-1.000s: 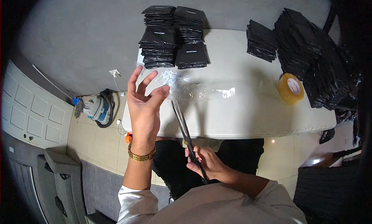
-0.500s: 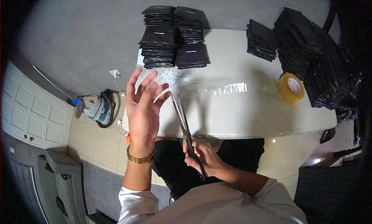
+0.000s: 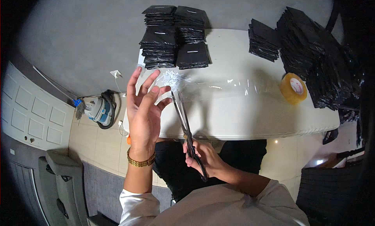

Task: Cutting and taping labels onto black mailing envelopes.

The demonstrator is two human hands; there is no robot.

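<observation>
My left hand (image 3: 145,105), with a gold bracelet on its wrist, is raised over the left part of the table, its fingers spread and no paper visible in them. Low in front of me, my right hand (image 3: 203,159) grips black-handled scissors (image 3: 183,116). The blades point away from me, slightly parted, their tips close to my left fingertips. Just beyond the tips lies a loose pile of thin white paper strips (image 3: 172,78). A length of clear tape (image 3: 228,86) stretches across the white table (image 3: 234,116) toward the tape roll (image 3: 293,89).
Stacks of folded black plastic bags (image 3: 158,38) stand at the table's far left edge. A small bag stack (image 3: 263,40) and a large heap of black bags (image 3: 308,54) occupy the right. A vacuum cleaner (image 3: 98,110) sits on the floor at left, near a grey sofa (image 3: 64,183).
The white paper strip that was in my left hand is no longer visible there. The scissor blades have parted slightly. Both hands stay in nearly the same place.
</observation>
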